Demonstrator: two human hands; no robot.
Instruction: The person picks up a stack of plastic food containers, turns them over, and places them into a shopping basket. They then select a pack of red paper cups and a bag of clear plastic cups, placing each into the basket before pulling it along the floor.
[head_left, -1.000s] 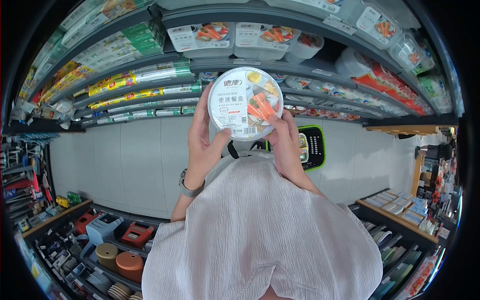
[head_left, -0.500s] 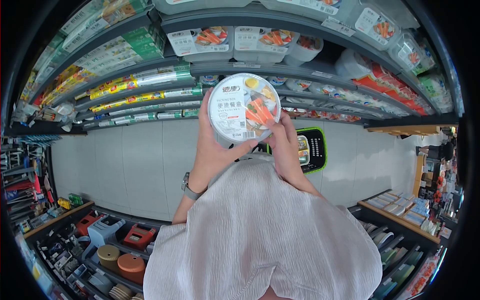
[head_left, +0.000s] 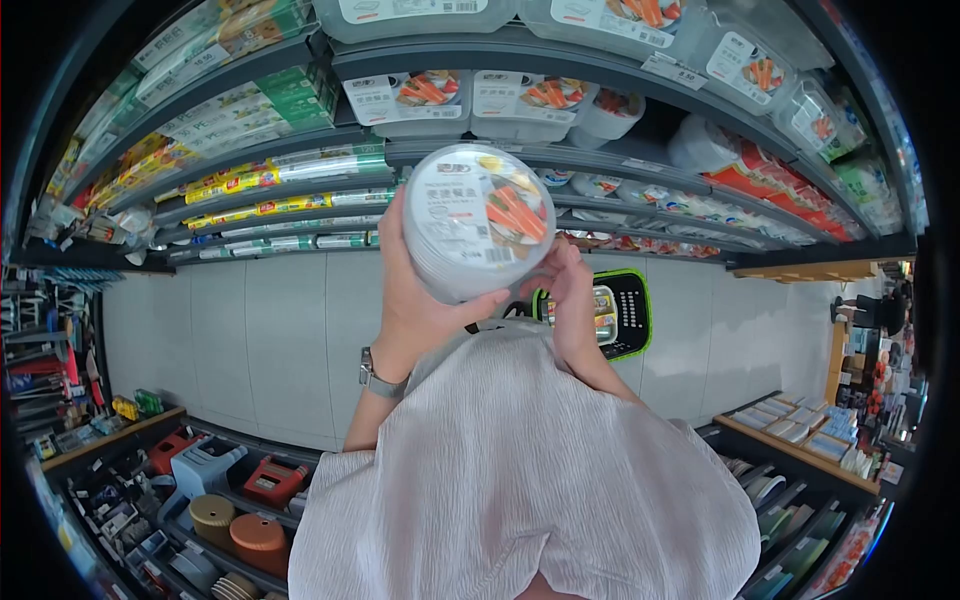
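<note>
A stack of round plastic food containers (head_left: 478,220) with a printed label on top is raised in front of me, tilted so that its ribbed side shows. My left hand (head_left: 415,285) is closed around its left side and underside, with the thumb along the lower edge. Just off the lower right of the stack is my right hand (head_left: 572,295), its fingers loosely bent and apart, holding nothing that I can see. Below and behind that hand, a black shopping basket (head_left: 636,310) with a green rim stands on the floor.
Ahead runs a shelf unit (head_left: 430,150) with rectangular food boxes (head_left: 415,100), rolls of wrap (head_left: 270,185) and bagged goods. Packages (head_left: 606,315) lie in the basket. Behind me are shelves with stools (head_left: 205,460) and bins (head_left: 260,540). A person (head_left: 880,312) stands far right.
The container stack has tipped, showing its side, and shifted slightly left. My right hand has come off it and moved a little right; my left hand keeps its hold.
</note>
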